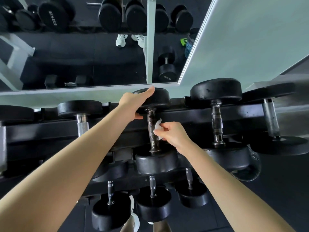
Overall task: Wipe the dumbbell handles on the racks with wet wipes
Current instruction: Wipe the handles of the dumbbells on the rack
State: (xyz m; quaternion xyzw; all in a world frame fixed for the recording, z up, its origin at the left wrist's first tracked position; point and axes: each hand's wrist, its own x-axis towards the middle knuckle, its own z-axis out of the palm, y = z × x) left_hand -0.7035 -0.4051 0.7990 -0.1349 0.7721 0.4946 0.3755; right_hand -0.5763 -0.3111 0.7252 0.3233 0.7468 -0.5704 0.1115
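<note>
Task item: the dumbbell with black round rubber heads (157, 162) lies on the top tier of the black steel rack (187, 114). Its dark, worn, knurled metal handle (151, 124) points away from the person.

Left hand (132, 104): spread wide round the far head, fingers over the top, thumb under the near edge. It grips the head and steadies it.

Right hand (173, 133): fingertips pinch a small folded white wet wipe (158, 128), held against the right side of the handle at mid-length.

Risk, coverage: the wipe touches one side only. The left and under sides will probably stay dirty unless the wipe is wrapped round or the dumbbell is turned.

Risk, slip: the pinch is light and the wipe small, so the knurling may drag it out of the fingers.

Risk, roll: if the left hand lets go, pressure on the handle may turn the dumbbell in its cradle and trap a finger against the rack.

Obstruction: the rack rail runs close under the handle and limits reach beneath; both heads end the stroke.

Surroundings: a dumbbell with a bright chrome handle (82, 124) to the left, one with a dark ringed handle (217, 121) to the right, more dumbbells on the lower tier (152, 188), and a wall mirror (83, 47) behind.
</note>
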